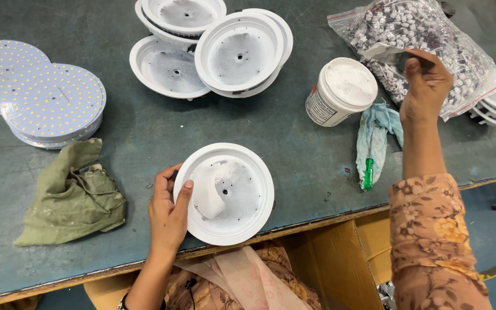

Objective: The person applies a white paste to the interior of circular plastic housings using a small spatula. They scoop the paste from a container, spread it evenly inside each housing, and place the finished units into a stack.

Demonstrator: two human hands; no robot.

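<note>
At bottom centre, the left hand (167, 209) clasps the rim of a white housing (242, 221) on the table (294, 143). At upper right, the right hand (426, 86) pinches a bag (397, 26) beside a tub (341, 92).

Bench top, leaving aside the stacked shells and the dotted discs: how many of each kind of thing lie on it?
Cloths: 2, the olive cloth and the pale blue cloth
White lamp shell, gripped by the left hand: 1
White tub: 1
Clear bag of small parts, right hand at its mouth: 1
Green-handled screwdriver: 1
Total: 6
</note>
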